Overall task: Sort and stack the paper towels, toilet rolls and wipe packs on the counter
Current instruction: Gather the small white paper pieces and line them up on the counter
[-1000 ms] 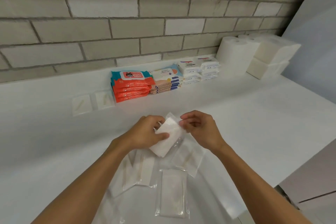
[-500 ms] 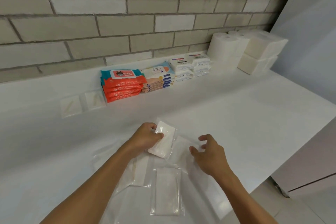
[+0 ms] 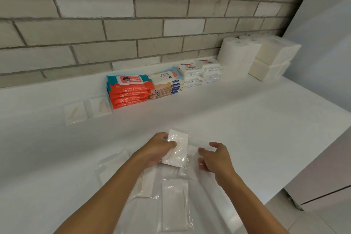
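My left hand [image 3: 158,149] grips a small clear packet with a folded white napkin [image 3: 179,150] just above the white counter [image 3: 247,129]. My right hand [image 3: 215,156] hovers beside it with relaxed, spread fingers over another clear packet [image 3: 190,170]. More such packets lie near me: one in front [image 3: 175,208], one under my left forearm [image 3: 147,184]. Against the brick wall stand stacks of orange wipe packs [image 3: 130,94], peach and blue wipe packs [image 3: 167,85], white tissue packs [image 3: 200,70], toilet rolls [image 3: 235,52] and wrapped paper towel blocks [image 3: 273,59].
Two flat napkin packets [image 3: 87,110] lie left of the orange stack. The counter's edge runs diagonally at the right, with a grey cabinet [image 3: 322,176] and floor below. A pale wall closes the right end.
My right hand let go of the packet and dropped to the right over the counter. My left hand keeps the packet and has lowered it slightly.
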The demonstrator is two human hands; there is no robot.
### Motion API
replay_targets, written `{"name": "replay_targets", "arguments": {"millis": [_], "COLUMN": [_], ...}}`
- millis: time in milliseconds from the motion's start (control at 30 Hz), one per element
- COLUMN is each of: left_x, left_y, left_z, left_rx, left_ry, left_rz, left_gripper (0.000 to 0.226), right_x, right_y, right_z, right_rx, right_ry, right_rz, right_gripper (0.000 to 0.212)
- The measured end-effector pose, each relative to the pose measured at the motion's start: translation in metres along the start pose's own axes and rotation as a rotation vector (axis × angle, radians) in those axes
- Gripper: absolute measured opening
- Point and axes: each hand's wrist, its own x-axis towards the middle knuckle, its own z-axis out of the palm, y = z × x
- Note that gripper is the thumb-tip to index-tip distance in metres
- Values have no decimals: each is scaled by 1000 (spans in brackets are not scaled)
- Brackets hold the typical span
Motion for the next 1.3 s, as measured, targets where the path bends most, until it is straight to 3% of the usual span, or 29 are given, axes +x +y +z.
{"name": "replay_targets", "arguments": {"millis": [133,367,700,1000,1300], "left_x": [0,6,-10,-38,-48], "left_y": [-2,-6,9,10,0], "left_z": [5,1,-37,-125,-237], "left_rx": [-81,-125,-392,-513,-425], "left_ry": [-24,80,168,378,617], "left_rz": [35,138,221,243,165], "left_gripper": [20,17,25,14,20], "right_x": [3,4,6,15,12], "right_y": [0,0,-23,-56,-101], "right_z": [1,-1,26,86,186], "right_rx": [54,47,-39,-71,-244], "right_ry": [-65,-109,-406,-359,-424], "right_rz": [18,-48,-190,-319,-493], "right_gripper": [52,34,14,7,23]}}
